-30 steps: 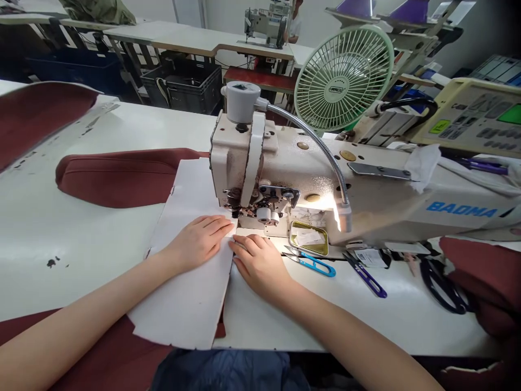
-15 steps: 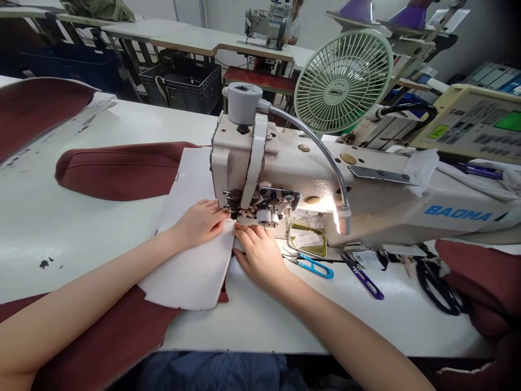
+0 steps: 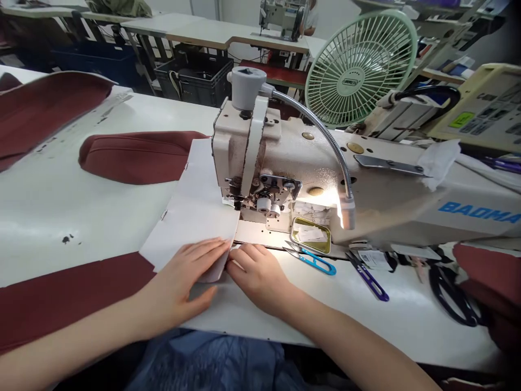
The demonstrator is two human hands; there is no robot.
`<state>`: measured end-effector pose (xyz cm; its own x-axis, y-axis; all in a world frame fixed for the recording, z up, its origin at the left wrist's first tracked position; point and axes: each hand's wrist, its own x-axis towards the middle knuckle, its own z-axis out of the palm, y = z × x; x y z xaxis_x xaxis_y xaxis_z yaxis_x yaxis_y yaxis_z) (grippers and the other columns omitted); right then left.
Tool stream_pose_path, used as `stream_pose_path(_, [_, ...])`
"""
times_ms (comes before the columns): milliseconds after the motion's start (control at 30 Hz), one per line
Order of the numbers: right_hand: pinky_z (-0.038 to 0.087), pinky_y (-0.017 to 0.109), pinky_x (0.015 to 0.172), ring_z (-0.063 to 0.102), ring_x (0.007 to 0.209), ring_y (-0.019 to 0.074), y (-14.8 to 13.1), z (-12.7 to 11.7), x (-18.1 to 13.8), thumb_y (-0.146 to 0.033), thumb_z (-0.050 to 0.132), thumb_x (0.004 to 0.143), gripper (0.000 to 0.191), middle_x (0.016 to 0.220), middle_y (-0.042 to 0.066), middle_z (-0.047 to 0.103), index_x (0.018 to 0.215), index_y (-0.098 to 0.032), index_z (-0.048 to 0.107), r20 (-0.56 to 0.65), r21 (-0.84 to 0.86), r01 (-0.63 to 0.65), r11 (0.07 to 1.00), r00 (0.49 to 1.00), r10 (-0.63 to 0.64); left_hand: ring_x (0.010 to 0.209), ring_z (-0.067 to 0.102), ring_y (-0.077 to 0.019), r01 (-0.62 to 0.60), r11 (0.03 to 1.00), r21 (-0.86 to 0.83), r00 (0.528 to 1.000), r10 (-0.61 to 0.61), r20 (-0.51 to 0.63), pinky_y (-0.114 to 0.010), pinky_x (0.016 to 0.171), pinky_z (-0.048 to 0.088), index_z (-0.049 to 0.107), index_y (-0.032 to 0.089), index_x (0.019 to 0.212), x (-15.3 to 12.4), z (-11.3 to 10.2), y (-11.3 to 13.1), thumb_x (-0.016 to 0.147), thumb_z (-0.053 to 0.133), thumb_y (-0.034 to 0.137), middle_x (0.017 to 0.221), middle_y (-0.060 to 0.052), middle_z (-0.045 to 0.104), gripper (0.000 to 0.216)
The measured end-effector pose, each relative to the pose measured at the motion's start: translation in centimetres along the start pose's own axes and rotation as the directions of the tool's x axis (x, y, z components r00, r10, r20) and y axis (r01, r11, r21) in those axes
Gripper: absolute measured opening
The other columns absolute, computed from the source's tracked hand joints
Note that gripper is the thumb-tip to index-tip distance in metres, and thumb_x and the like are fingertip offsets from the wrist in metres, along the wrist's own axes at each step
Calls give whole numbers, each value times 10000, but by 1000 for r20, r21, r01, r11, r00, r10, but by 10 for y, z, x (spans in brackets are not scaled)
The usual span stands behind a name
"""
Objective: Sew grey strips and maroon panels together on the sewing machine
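A flat white panel point(image 3: 199, 198) with small notches along its left edge lies beside and partly under the head of a sewing machine point(image 3: 236, 146). My left hand point(image 3: 183, 277) rests open on the panel's near part, fingers stretched and thumb apart. Close beside it, my right hand point(image 3: 258, 274) has its fingers curled and pinched at the panel's near right edge. The needle area is mostly hidden behind the machine's head. A maroon fabric piece point(image 3: 138, 160) adjoins the panel's far side, and more maroon fabric point(image 3: 73, 296) lies under and beyond my left forearm.
Right of my hands lie blue thread snips point(image 3: 313, 262), purple snips point(image 3: 368, 279), black-handled scissors point(image 3: 451, 296) and a small tin point(image 3: 311, 236) with paper scraps. A green fan point(image 3: 360, 70) stands behind the machine. Another maroon piece point(image 3: 52, 108) lies far left.
Both hands have moved back towards me along the panel, away from the needle area. The left hand now lies flatter on the near end, while the right pinches the edge. The view has shifted slightly.
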<state>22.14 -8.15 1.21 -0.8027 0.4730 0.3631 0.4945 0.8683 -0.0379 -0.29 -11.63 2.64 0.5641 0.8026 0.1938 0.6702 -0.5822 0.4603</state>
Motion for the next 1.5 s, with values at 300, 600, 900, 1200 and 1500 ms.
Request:
stream_pose_path(300, [359, 295, 598, 499, 703, 167, -18, 9, 0, -85, 477, 915, 188, 755, 36, 580, 776, -173, 568, -68, -26, 88, 996, 994, -89, 1338, 470, -216, 24, 994, 108, 992, -10, -127, -372, 1056, 407, 534, 238, 1353, -6, 30, -11, 952, 384, 170, 1384, -32, 571, 434])
stream_pose_path(600, [416, 315, 610, 557, 786, 195, -15, 20, 4, -76, 417, 929, 190, 847, 84, 638, 950, -114, 602, -70, -66, -79, 995, 995, 74, 1210, 532, -247, -49, 989, 136, 993, 63, -97, -417, 974, 404, 641, 212, 1188, 28, 19, -26, 894, 444, 153, 1222, -59, 647, 358])
stream_pose_path(900, [433, 377, 769, 516, 1104, 258, -9, 22, 3, -110, 470, 922, 257, 1146, 160, 641, 1136, -72, 606, 40, -71, -150, 986, 987, 153, 922, 568, -196, -204, 945, 256, 960, 245, -138, -365, 817, 371, 622, 181, 1166, 48, 19, -47, 954, 457, 162, 966, -55, 650, 269])
stream_pose_path(1200, [343, 362, 788, 520, 893, 189, 2, 10, 9, -178, 551, 902, 234, 983, 45, 639, 1103, -233, 658, 6, -4, -382, 924, 924, 382, 916, 598, -169, -299, 900, 316, 918, 361, -161, -351, 839, 362, 611, 203, 1115, 68, 12, -62, 955, 467, 116, 904, -15, 673, 232])
stream_pose_path(1500, [309, 359, 802, 499, 865, 178, 13, 14, 18, -209, 517, 950, 224, 943, 43, 615, 1113, -268, 660, 48, -78, -434, 898, 898, 438, 906, 603, -149, -418, 876, 239, 872, 461, -166, -314, 825, 378, 627, 208, 1035, 85, 13, -87, 939, 525, 122, 869, 3, 670, 165])
